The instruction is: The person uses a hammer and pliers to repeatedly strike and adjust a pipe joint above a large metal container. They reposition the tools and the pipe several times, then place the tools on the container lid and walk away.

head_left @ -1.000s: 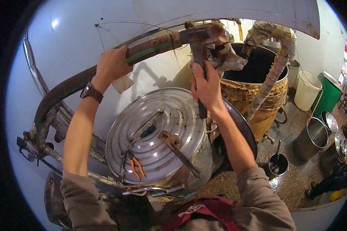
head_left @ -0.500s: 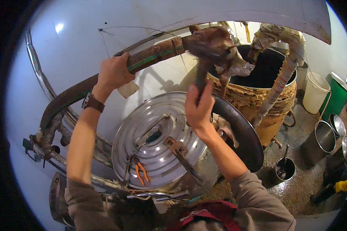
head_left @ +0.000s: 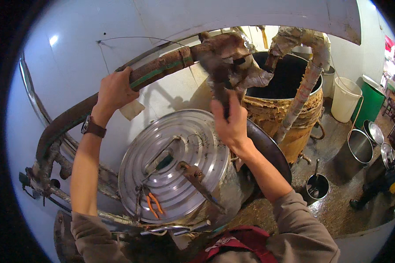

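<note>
My left hand (head_left: 115, 91) grips a long brown, green-striped pipe (head_left: 160, 68) running along the wall. My right hand (head_left: 231, 125) is closed on a dark hammer (head_left: 224, 100), its head motion-blurred beside the rusty, wrapped fitting (head_left: 227, 46) at the pipe's right end; whether they touch I cannot tell. Beneath my hands is a large ridged steel lid (head_left: 186, 127) on a pot. On it lie a pipe wrench (head_left: 196, 179) and orange-handled pliers (head_left: 153, 204), beside another slim metal tool (head_left: 138, 197).
Right of the lid are a dark pan (head_left: 272, 155) and a crusted drum (head_left: 289, 131) behind a wrapped pipe (head_left: 305, 92). Farther right stand a white bucket (head_left: 346, 101), green bin (head_left: 366, 104), steel pots (head_left: 360, 147), a small pot (head_left: 316, 188) and another person's leg (head_left: 377, 182).
The hammer and my right hand have dropped from their higher position beside the fitting, the head now blurred. My left hand stays on the pipe. The view has shifted slightly.
</note>
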